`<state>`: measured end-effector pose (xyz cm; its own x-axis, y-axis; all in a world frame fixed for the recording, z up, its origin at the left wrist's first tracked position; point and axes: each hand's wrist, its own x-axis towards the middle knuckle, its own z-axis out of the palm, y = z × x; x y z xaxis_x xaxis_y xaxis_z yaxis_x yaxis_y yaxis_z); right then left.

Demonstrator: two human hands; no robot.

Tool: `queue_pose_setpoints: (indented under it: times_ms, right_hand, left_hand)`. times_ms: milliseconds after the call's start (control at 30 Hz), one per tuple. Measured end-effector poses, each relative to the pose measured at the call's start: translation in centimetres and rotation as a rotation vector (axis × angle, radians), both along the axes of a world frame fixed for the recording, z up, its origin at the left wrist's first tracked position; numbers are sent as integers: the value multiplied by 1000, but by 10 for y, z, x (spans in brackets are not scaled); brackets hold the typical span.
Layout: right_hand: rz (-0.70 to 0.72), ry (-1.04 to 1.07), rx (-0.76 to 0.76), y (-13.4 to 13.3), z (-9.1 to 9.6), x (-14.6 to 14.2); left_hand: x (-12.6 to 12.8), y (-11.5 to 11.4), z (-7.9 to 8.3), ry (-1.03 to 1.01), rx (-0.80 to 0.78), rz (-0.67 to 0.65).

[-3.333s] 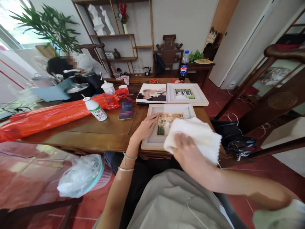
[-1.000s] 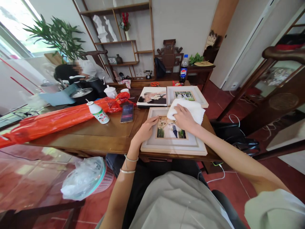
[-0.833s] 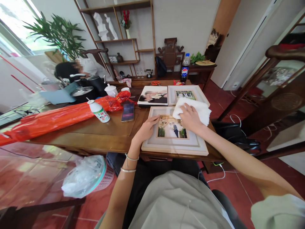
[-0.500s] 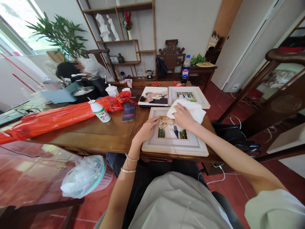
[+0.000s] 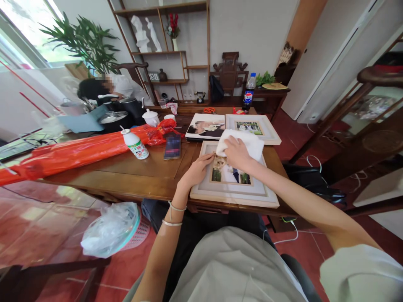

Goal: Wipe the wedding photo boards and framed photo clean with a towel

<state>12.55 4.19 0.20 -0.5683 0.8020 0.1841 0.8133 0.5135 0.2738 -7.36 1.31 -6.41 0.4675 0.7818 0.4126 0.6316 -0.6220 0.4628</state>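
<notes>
Wiping, apparently, of frame (image 5: 234,195) with cloth (image 5: 251,144) grasped in right hand (image 5: 236,153); bracing with left hand (image 5: 197,170), flat, unclenched; next, likely needing even pressure.

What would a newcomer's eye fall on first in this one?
Probably the long red bundle on the left of the table. Next, the white cloth in the right hand, over the far part of the nearest framed picture. The left hand rests on that picture's left side.
</notes>
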Motion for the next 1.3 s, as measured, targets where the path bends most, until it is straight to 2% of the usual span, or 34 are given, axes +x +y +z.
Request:
queue_pose_setpoints:
  times_ms: [167, 267, 333, 467, 567, 700, 933, 1033, 1133, 1300]
  right_hand:
    - [-133, 29, 39, -9, 2, 53]
    - [-90, 42, 36, -11, 5, 60]
    - [-5, 39, 18, -10, 7, 51]
    - [251, 24, -56, -4, 8, 14]
    - [338, 15, -106, 2, 9, -8]
    - [290, -1, -130, 6, 14, -9]
    - [104, -63, -123, -7, 25, 42]
    - [55, -75, -126, -8, 29, 53]
    - [74, -58, -135, -4, 32, 43]
    - [191, -1, -154, 8, 31, -13]
  left_hand:
    - [0, -2, 2, 20, -20, -6]
    - [0, -2, 2, 18, -15, -5]
    - [0, -2, 2, 2, -9, -9]
    - [2, -3, 5, -29, -17, -12]
    - [4, -5, 8, -50, -18, -11]
    - [4, -3, 6, -41, -16, 2]
    - [0, -2, 4, -24, -38, -8]
    - [0, -4, 5, -13, -32, -14]
    - [0, -3, 4, -9, -22, -16]
    - [0, -2, 2, -44, -11, -19]
